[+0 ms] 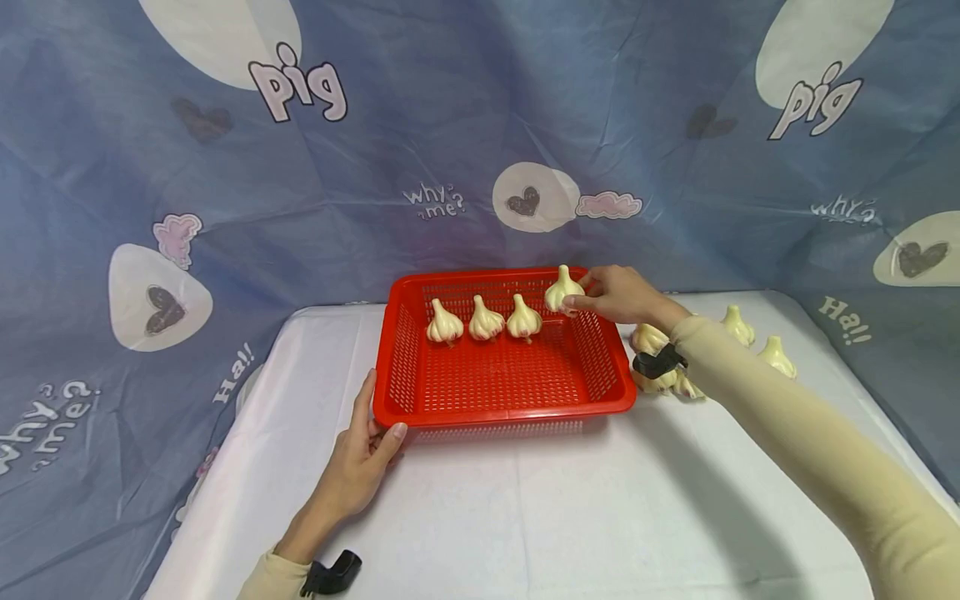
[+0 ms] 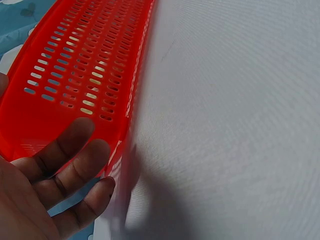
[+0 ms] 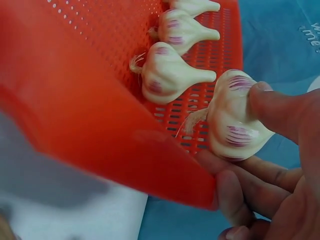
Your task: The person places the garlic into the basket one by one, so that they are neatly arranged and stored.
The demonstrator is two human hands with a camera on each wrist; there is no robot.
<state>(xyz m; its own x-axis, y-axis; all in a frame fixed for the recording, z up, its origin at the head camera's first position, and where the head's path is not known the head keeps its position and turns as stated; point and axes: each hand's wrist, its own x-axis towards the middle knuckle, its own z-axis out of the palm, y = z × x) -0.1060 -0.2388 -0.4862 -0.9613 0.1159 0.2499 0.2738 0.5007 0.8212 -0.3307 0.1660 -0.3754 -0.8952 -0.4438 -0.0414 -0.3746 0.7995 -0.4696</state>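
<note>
My right hand (image 1: 626,293) pinches a cream garlic bulb (image 1: 562,293) between thumb and fingers, stem upward, over the back right of a red plastic basket (image 1: 510,415). In the right wrist view purple streaks mark the held garlic bulb (image 3: 237,122), and its root threads hang towards the basket's mesh. Three more garlic bulbs (image 1: 486,322) form a row along the basket's back side, stems pointing to the rear. At the front left corner my left hand (image 1: 356,467) rests against the basket, thumb by the front side. The left wrist view shows its fingers (image 2: 80,167) loosely bent beside the basket wall.
Several garlic bulbs (image 1: 656,382) lie right of the basket, partly behind my right wrist and sleeve. Others (image 1: 777,358) are farther right on the white tablecloth (image 1: 510,517). A blue printed cloth (image 1: 420,150) hangs behind the table. Black straps (image 1: 333,575) circle both wrists.
</note>
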